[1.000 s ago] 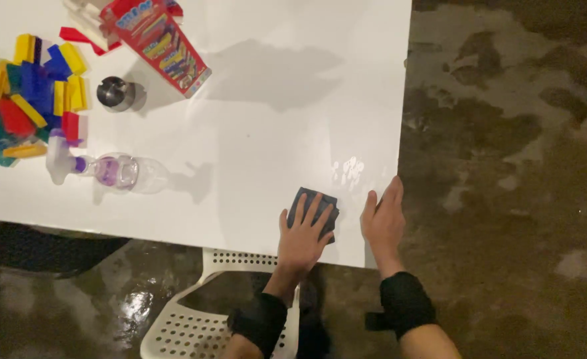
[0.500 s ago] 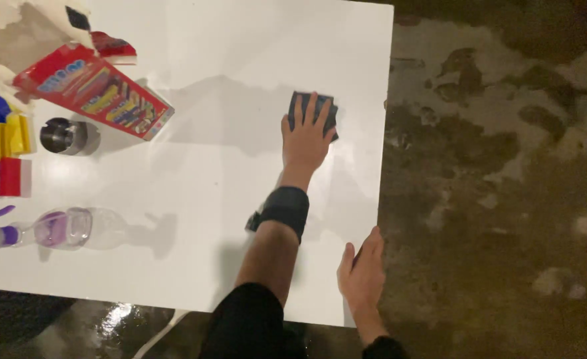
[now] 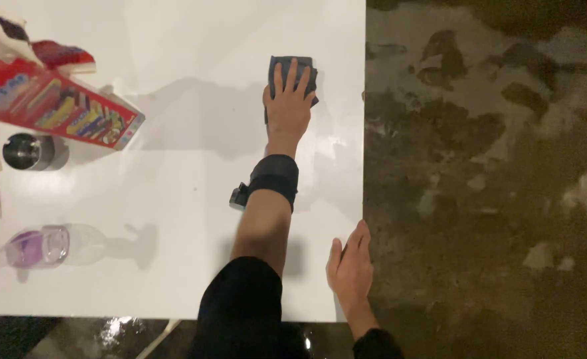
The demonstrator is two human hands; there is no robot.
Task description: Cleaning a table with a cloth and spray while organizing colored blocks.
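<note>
A dark grey cloth (image 3: 292,72) lies flat on the white worktop (image 3: 194,133), near its right edge and towards the far side. The left hand (image 3: 287,106) presses down on the cloth with fingers spread; its grip is open, palm flat, nothing clasped. A black wrist band (image 3: 273,178) sits on that forearm. The right hand (image 3: 351,269) rests open and flat on the worktop's near right edge, holding nothing. Well apart, to the left, lie a red printed box (image 3: 54,110), a small metal cup (image 3: 27,151) and a clear spray bottle (image 3: 47,244) on its side.
</note>
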